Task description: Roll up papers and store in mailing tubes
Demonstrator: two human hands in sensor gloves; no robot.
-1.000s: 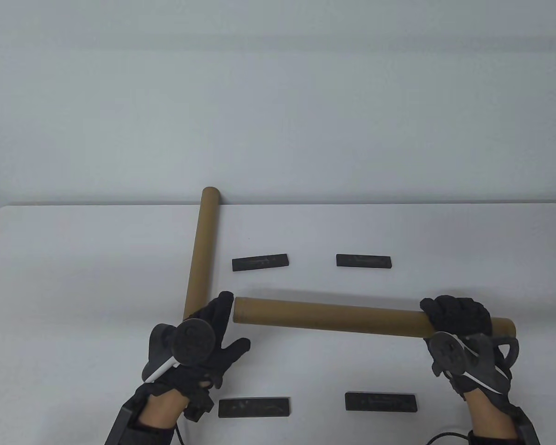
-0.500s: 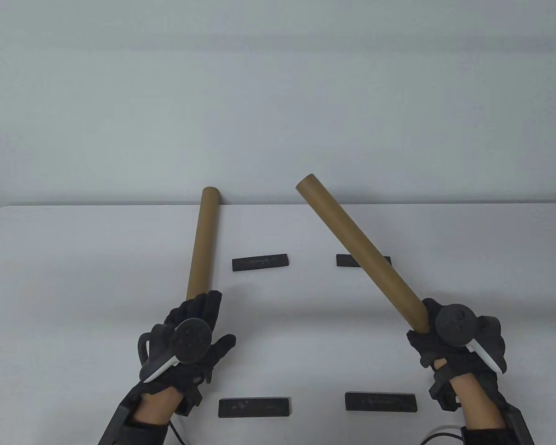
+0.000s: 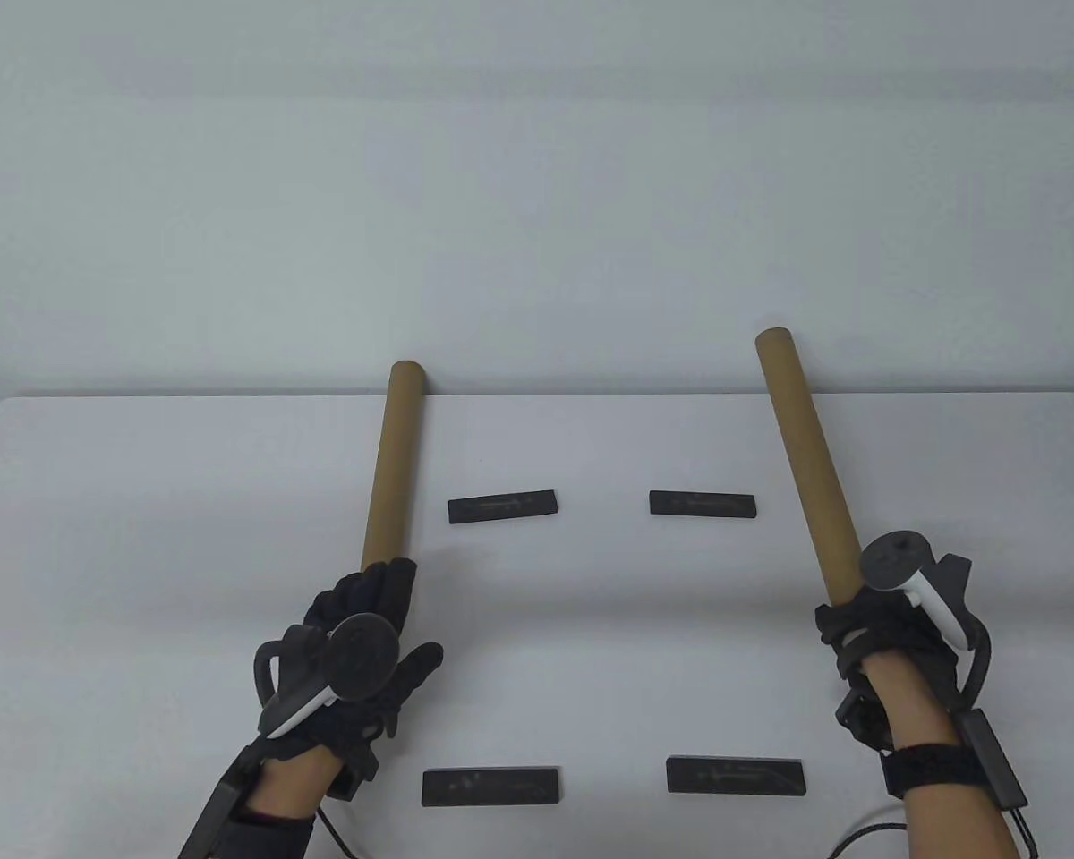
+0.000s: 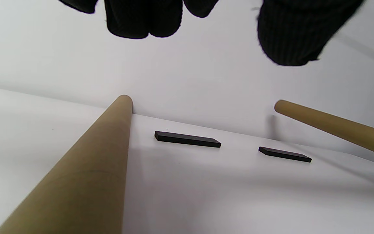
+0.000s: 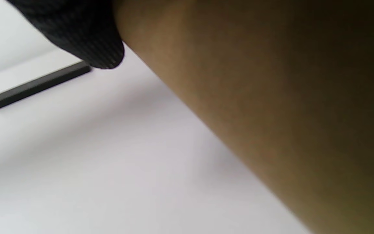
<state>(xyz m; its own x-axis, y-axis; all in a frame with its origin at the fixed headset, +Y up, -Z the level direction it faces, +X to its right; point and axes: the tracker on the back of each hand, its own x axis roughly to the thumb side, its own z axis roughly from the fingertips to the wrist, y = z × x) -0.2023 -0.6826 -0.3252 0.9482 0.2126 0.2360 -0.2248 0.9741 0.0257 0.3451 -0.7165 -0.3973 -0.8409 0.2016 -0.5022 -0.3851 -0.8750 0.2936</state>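
Note:
Two brown cardboard mailing tubes. The left tube (image 3: 392,470) lies on the white table (image 3: 143,501), pointing away from me; it also shows in the left wrist view (image 4: 86,182). My left hand (image 3: 385,595) is open, its fingers (image 4: 141,19) spread over the tube's near end without gripping it. My right hand (image 3: 846,617) grips the near end of the right tube (image 3: 805,456) and holds it raised, its far end tilted up and slightly left. In the right wrist view this tube (image 5: 255,97) fills the frame beside one finger (image 5: 86,39). I cannot make out any paper.
Four flat black bars lie on the table between the tubes: far left (image 3: 503,506), far right (image 3: 703,504), near left (image 3: 490,787), near right (image 3: 736,776). The table's far edge meets a plain wall; the left tube's far end overhangs it.
My right hand has swung its tube from lying across in front of me to pointing away on the right. My left hand has drawn back slightly left to the left tube's near end.

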